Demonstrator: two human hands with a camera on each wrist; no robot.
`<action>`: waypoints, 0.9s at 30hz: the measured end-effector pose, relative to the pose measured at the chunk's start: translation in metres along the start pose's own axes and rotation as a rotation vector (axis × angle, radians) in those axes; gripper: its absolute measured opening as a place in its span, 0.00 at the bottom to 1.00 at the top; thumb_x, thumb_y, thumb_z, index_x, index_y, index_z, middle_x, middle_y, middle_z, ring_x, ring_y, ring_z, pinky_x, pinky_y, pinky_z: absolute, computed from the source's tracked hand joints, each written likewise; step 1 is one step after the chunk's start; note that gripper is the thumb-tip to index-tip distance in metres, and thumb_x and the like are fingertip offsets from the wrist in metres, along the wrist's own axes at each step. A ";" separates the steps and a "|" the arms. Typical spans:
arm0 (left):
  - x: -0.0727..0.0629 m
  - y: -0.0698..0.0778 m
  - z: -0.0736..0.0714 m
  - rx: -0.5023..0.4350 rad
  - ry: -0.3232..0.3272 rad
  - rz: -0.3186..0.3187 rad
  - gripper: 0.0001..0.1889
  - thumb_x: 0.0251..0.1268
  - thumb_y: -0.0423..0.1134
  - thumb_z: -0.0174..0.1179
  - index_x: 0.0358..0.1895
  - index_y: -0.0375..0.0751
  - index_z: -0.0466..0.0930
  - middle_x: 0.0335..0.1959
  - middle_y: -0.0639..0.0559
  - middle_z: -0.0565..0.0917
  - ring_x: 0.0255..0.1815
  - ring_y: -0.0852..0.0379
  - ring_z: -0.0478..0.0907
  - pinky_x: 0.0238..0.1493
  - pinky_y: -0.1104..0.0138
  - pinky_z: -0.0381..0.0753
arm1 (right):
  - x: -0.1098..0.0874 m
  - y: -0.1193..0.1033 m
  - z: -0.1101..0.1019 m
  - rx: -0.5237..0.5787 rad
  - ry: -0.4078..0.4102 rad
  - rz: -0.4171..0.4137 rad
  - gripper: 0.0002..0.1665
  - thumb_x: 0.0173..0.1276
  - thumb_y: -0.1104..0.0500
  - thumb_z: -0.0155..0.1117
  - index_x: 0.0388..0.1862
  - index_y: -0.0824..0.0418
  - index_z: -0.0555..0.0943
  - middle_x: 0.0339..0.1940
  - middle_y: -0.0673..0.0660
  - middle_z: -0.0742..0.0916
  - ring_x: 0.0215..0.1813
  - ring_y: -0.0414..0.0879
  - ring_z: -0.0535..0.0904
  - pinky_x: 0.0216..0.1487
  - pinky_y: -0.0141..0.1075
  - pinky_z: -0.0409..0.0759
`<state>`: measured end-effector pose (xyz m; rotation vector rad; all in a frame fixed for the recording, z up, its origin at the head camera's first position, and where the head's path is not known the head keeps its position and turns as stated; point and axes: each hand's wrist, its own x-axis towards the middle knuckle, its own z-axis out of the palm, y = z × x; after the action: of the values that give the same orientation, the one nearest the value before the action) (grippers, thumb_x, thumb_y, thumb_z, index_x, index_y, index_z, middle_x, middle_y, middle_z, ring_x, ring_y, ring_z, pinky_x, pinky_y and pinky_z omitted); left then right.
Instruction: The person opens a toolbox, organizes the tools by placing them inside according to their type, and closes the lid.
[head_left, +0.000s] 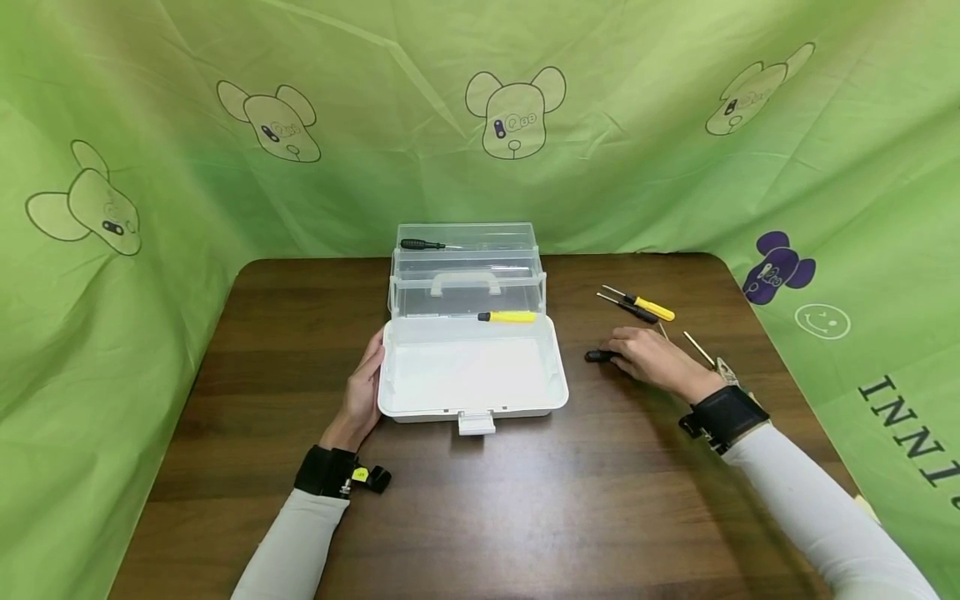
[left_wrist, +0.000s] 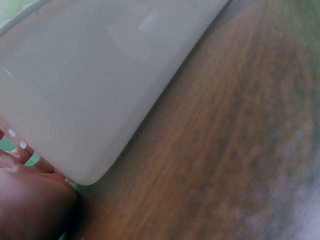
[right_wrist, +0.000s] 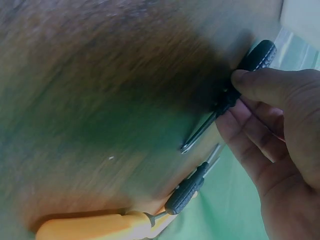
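An open toolbox with a white base [head_left: 472,414] stands mid-table, its clear stepped trays and lid raised behind. My left hand [head_left: 363,390] rests along the box's left side, fingers extended against the wall. In the left wrist view that hand [left_wrist: 32,200] shows at the corner of the pale wall [left_wrist: 95,90]. To the right of the box, my right hand [head_left: 648,357] pinches a black-handled screwdriver [head_left: 597,356] by its handle. In the right wrist view, thumb and fingers grip the screwdriver [right_wrist: 257,55], its shaft pointing down close over the table.
Behind my right hand lie a yellow screwdriver [head_left: 654,308] and a black screwdriver [head_left: 637,312]. A metal shaft [head_left: 699,348] shows beside my right wrist. Another yellow screwdriver [head_left: 512,317] and a black one [head_left: 422,244] lie in the toolbox trays. A green curtain [head_left: 360,183] surrounds the table.
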<state>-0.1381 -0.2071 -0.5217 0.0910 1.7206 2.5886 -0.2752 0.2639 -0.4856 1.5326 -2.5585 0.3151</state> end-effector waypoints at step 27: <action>-0.001 0.003 0.001 0.008 0.013 -0.019 0.30 0.90 0.41 0.26 0.88 0.43 0.39 0.88 0.48 0.47 0.87 0.54 0.41 0.78 0.67 0.52 | 0.020 0.006 -0.037 -0.040 -0.040 0.022 0.11 0.56 0.74 0.80 0.34 0.65 0.87 0.31 0.56 0.86 0.33 0.47 0.83 0.34 0.45 0.83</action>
<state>-0.1371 -0.2076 -0.5183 0.0572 1.7277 2.5750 -0.2898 0.2587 -0.4463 1.5123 -2.5975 0.2371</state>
